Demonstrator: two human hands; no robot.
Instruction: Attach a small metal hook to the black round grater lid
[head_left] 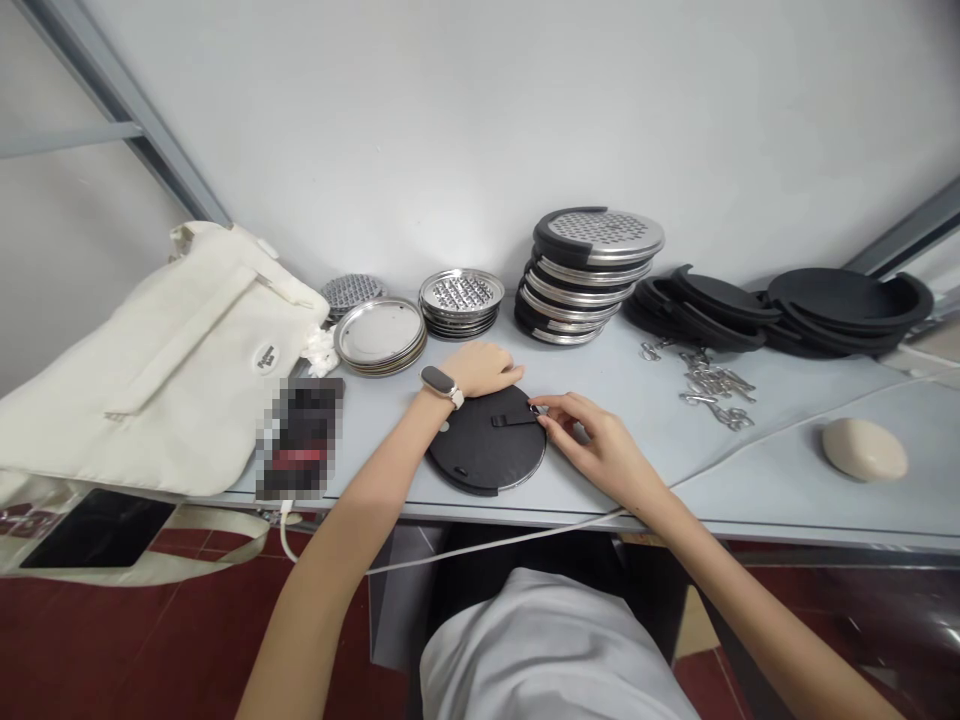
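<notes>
A round black disc lies flat on the table in front of me, with a thin silvery edge at its near right side. A narrow black strap or tab runs across its upper right part. My left hand, a watch on its wrist, bends over the disc's far left edge and holds it; its fingertips are partly hidden. At the right rim, my right hand pinches a small shiny metal piece at the strap's end. Several loose metal hooks or clasps lie farther right.
Behind the disc stand metal grater plates, plain round metal plates and a tall stack of black-rimmed graters. Black round trays are piled right. A white bag, a cable and a beige rounded object are also there.
</notes>
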